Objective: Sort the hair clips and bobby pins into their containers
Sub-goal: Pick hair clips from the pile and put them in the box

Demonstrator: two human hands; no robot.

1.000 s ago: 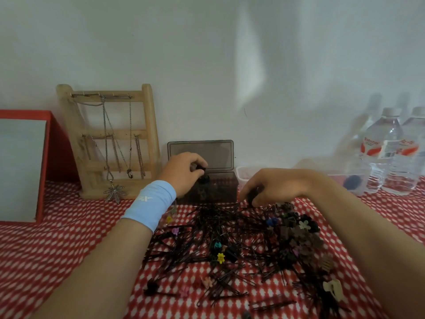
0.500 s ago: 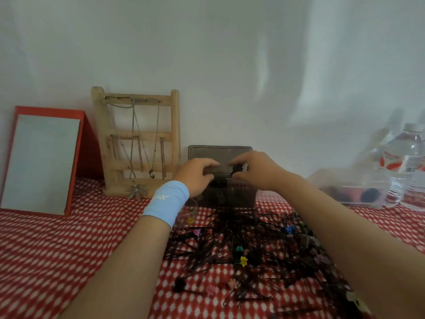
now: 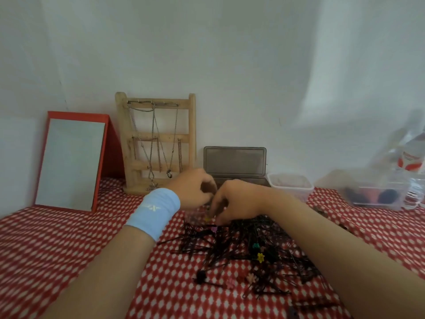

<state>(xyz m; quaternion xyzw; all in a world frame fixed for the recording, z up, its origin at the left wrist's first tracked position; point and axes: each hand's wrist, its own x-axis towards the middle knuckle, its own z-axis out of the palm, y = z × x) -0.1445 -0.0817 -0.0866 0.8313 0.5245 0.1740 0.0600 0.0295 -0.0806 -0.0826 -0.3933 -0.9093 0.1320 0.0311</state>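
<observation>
Head view suggests most sorting remains: the pile of bobby pins and hair clips (image 3: 253,249) fills the lower centre. At its far edge, near the dark box (image 3: 234,161), the left hand (image 3: 193,189) and right hand (image 3: 236,201) curl; what they hold cannot be told.

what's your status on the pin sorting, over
Copy: left hand and right hand curled together at far edge of pile, grip unclear. Pins and clips mostly unsorted. Open dark box just behind, nothing in the way.
</observation>
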